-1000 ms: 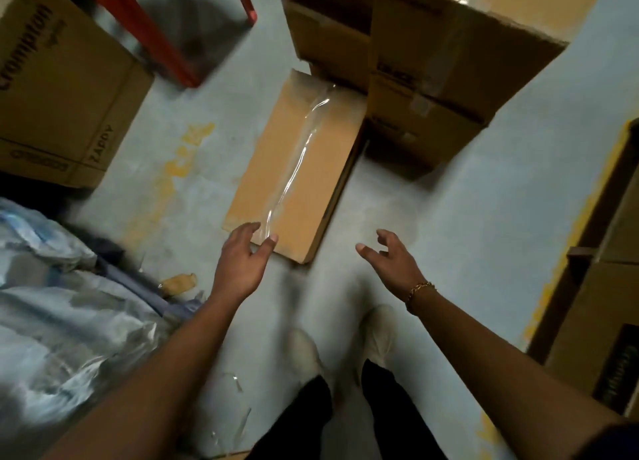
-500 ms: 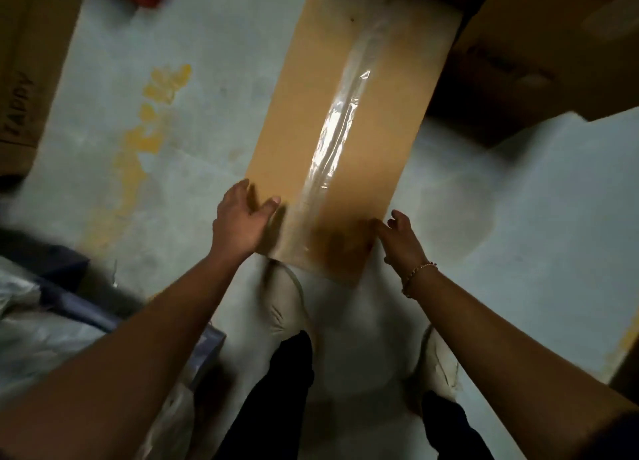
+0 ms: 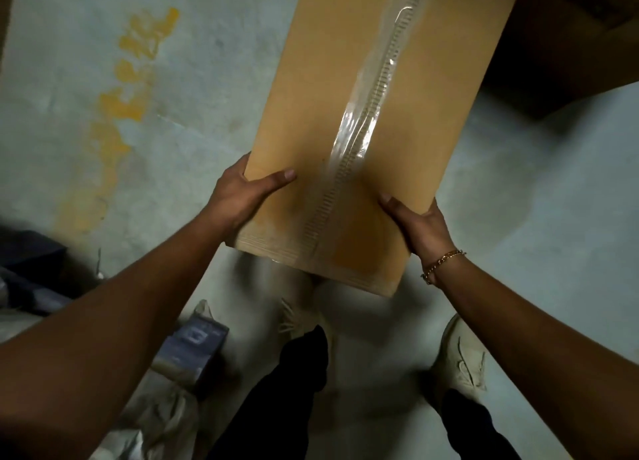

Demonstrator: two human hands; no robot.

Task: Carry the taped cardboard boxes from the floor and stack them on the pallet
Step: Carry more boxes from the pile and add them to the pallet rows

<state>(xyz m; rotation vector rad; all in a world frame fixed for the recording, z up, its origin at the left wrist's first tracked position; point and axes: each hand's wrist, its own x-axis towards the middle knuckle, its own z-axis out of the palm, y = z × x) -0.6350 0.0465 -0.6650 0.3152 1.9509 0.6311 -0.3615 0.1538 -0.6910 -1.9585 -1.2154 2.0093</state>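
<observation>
I grip the long taped box [image 3: 345, 114] at its near end, centre frame, running toward 1 o'clock over the floor [image 3: 69, 96]: left hand [image 3: 238, 197] at 9, right hand [image 3: 418, 228] at 3, thumbs on top, fingers wrapped under. Best lifted level, both sides rising together.

— Any writing to read here?
— None. The box [image 3: 363, 114] shows a plain brown top, with only clear tape [image 3: 359, 131] running down its middle.
— And the small blue carton [image 3: 197, 345] on the floor at the left?
— It has a pale mark on its face, too blurred to tell letters from a drawing.
— The dark cardboard [image 3: 570, 27] at the upper right?
— In shadow; nothing on it can be read.
</observation>
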